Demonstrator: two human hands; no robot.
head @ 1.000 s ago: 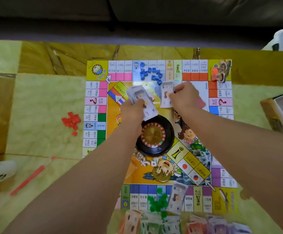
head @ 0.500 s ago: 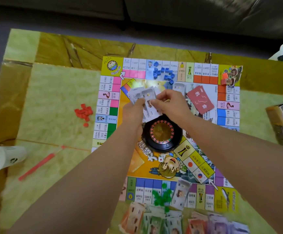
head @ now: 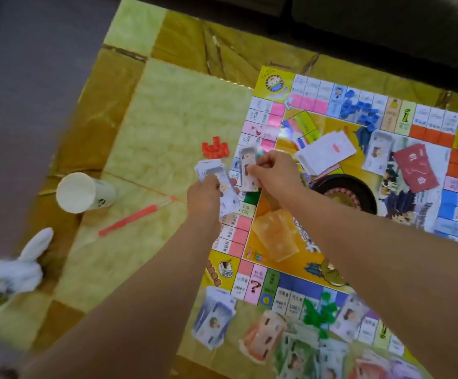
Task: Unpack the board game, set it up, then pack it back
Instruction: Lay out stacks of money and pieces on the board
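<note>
The colourful game board lies open on the table. My left hand grips a stack of play-money notes over the board's left edge. My right hand pinches a single note right beside that stack. A black roulette wheel sits mid-board, with white cards, a red card and an orange card pile around it. Blue houses lie at the far edge, red houses on the table, green houses near me.
Several piles of play money line the near edge of the board. A paper cup lies on its side at the left, by a red straw wrapper and a white plush toy. The table's left edge drops to grey floor.
The view has swung left. Both hands moved from above the roulette wheel to the board's left edge, and my right hand now holds one note apart from the stack.
</note>
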